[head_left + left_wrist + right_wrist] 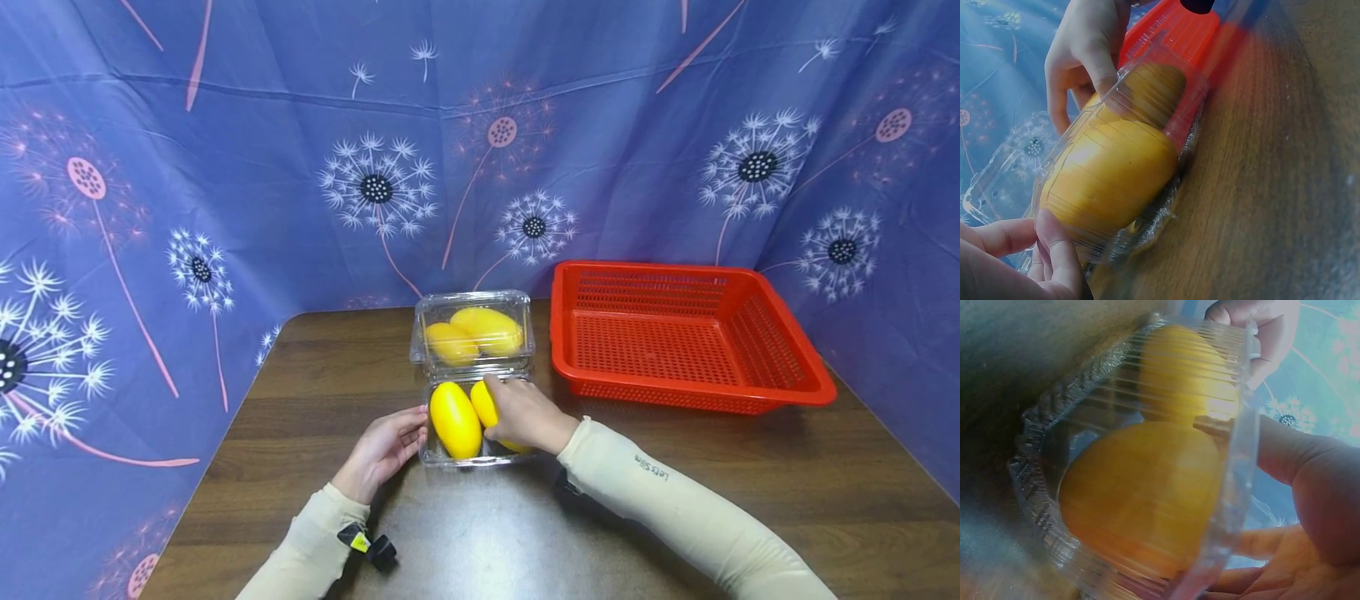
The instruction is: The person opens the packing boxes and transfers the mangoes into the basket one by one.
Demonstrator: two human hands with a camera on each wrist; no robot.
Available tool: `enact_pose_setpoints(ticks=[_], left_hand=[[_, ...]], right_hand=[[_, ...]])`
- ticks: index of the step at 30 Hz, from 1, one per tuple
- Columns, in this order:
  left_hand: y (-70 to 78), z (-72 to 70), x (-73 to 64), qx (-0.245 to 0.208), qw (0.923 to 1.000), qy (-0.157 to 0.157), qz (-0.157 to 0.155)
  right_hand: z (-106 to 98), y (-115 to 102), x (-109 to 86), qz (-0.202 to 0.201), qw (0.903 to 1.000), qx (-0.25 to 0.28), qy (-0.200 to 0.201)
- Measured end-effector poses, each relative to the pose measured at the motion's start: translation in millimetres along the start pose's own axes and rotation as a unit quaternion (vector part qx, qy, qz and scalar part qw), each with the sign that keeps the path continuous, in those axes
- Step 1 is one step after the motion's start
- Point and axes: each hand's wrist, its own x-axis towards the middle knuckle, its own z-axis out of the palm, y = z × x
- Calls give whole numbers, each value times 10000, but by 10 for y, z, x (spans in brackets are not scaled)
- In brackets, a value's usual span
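Right hand (531, 414): gripping right yellow fruit (483, 404) inside clear tray (452, 462) | Left hand (386, 446): fingers extended, touching tray's left wall | Red basket (667, 392): right-rear, narrow gap | Desk (315, 375): wide stretch from tray to left edge; curtain (285, 192) behind rear edge

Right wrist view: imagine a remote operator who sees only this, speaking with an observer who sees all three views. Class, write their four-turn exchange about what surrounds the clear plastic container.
Operator: I see the right hand gripping a yellow oval fruit in a clear plastic container. What stands to the container's right?
Observer: A red plastic basket with slotted walls, shown whole in the head view.
Operator: And what is worn on the other arm?
Observer: A small black device, strapped near the wrist over a cream sleeve.
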Motion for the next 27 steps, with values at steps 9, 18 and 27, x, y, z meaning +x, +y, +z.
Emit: enact_pose_setpoints(ticks=[9, 18, 27], left_hand=[[6, 5, -4, 7, 10000, 51, -2], [-2, -6, 6, -11, 10000, -6, 3], [-5, -6, 4, -35, 10000, 33, 25]], right_hand=[[-90, -12, -13, 144, 9995, 253, -151], [-197, -20, -30, 106, 9991, 404, -7], [-302, -19, -41, 6, 9991, 425, -4]])
